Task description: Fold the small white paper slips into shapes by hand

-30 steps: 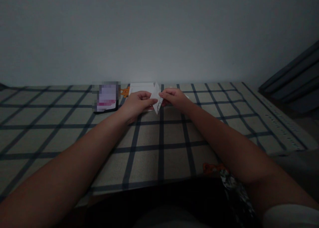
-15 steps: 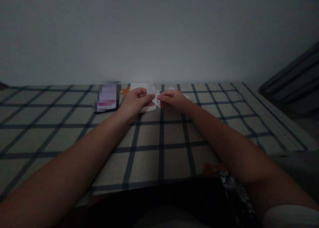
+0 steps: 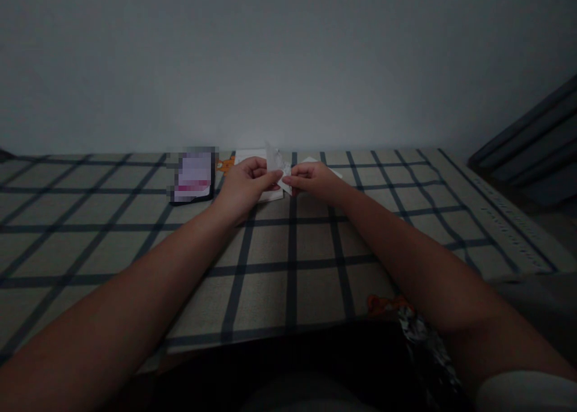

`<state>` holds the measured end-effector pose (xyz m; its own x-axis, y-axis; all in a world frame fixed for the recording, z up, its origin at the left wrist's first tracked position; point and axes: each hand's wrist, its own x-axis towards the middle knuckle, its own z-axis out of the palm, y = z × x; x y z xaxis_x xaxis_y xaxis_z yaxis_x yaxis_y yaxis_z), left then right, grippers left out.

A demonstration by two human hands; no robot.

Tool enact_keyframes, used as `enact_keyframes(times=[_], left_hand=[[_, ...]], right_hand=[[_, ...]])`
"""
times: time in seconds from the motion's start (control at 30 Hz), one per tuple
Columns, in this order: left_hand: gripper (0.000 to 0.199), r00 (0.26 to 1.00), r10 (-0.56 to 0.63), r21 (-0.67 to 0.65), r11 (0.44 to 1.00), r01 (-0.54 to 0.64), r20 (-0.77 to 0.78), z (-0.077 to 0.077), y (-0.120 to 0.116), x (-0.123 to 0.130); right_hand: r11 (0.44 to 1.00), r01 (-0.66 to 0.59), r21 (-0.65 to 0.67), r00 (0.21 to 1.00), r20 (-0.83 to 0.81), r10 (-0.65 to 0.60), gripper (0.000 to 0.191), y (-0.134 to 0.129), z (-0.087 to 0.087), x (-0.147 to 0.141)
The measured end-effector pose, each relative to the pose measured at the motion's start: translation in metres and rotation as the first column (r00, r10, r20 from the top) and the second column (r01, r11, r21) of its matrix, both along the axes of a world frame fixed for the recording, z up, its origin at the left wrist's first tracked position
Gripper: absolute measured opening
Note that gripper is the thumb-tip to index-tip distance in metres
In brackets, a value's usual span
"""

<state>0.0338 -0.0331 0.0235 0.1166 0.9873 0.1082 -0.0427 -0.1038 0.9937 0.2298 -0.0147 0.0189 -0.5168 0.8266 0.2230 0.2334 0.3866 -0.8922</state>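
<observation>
Between my two hands is a thin, white, crumpled sheet that looks like tissue paper (image 3: 276, 158), held just above the table. My left hand (image 3: 250, 182) pinches it from the left between thumb and fingers. From the right, my right hand (image 3: 314, 179) pinches the same sheet, its fingertips close to the left thumb. Under and behind the left hand lies a white packet or stack of paper (image 3: 271, 196), partly covered by that hand. Another white piece (image 3: 336, 173) shows behind the right hand, mostly hidden.
A phone (image 3: 193, 178) with a lit, blurred screen lies left of my hands, beside an orange bear-shaped figure (image 3: 226, 164). The checked tablecloth (image 3: 265, 292) reaches back to a plain wall (image 3: 288, 63). Another orange figure (image 3: 385, 304) is at the front edge; dark folded fabric (image 3: 536, 142) is at right.
The fingertips have shifted slightly on the tissue paper, and it stands a little more spread out between them. Both arms stay almost where they were.
</observation>
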Motion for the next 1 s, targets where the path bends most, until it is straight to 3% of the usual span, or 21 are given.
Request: enact_keyframes(times=[0.27, 0.5, 0.77, 1.0], left_hand=[[0.035, 0.999, -0.037, -0.042, 0.998, 0.036, -0.034, -0.0033, 0.0028, -0.0021], [0.036, 0.998, 0.06, 0.023, 0.998, -0.06, -0.009, -0.0019, 0.0043, -0.0029], [0.04, 0.997, 0.054, 0.013, 0.998, -0.055, 0.059, 0.0008, -0.0013, 0.0006], [0.04, 0.99, 0.078, 0.029, 0.996, -0.082, 0.115, -0.0041, 0.0007, 0.0019]], right_hand=[[0.999, 0.013, 0.03, 1.0, 0.025, -0.014, 0.036, -0.0011, 0.0002, -0.0013], [0.999, 0.008, -0.039, 1.0, 0.008, -0.008, 0.033, -0.0019, 0.0, -0.0008], [0.997, 0.037, -0.064, 0.999, -0.021, -0.039, 0.027, -0.0031, 0.0031, -0.0018], [0.999, 0.048, -0.004, 0.999, -0.005, -0.048, 0.03, -0.0004, 0.0006, -0.001]])
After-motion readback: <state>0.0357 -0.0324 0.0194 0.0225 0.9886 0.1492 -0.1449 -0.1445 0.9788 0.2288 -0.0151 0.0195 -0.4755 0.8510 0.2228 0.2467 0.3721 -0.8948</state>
